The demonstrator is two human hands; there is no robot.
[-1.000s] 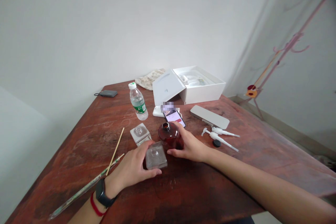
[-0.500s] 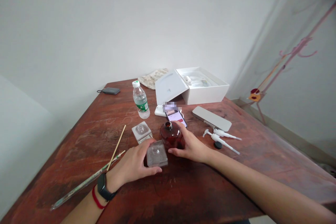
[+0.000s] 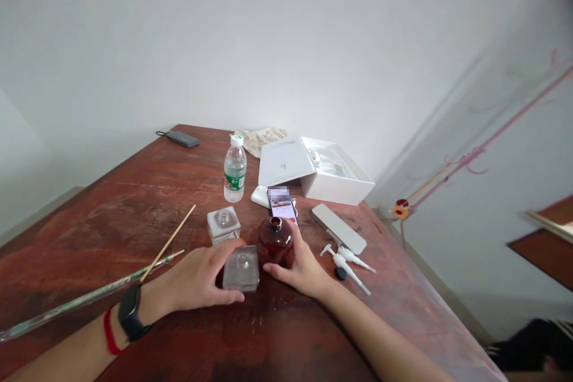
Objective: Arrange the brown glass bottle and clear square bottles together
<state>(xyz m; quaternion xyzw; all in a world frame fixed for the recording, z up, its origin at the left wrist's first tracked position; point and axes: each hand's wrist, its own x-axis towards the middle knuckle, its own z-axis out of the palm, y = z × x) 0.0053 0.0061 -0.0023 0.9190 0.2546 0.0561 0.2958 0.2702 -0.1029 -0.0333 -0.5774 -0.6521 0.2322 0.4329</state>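
My left hand (image 3: 203, 274), with a dark band and a red cord at its wrist, grips a square clear bottle (image 3: 242, 268) from its left side. Beside it, my right hand (image 3: 298, 265) is wrapped round the right side of a round brown bottle (image 3: 274, 245), whose neck is uncapped. Both bottles stand upright on the table, close together. Just behind my left fingers is another square clear bottle (image 3: 223, 222). Two white pump heads (image 3: 347, 265) and a black cap (image 3: 341, 273) lie to the right of my right hand.
Behind stand a water bottle (image 3: 235, 170), a phone (image 3: 283, 206) and an open white box (image 3: 342, 182). A long grey-white case (image 3: 339, 228) lies at right. Wooden chopsticks (image 3: 168, 243) and a wrapped pair (image 3: 89, 298) lie left on the wooden table (image 3: 134, 191). A grey device (image 3: 182, 138) sits at the far left.
The view has turned and tilted, so everything on the table appears shifted left. Both hands keep their grips on the same bottles.
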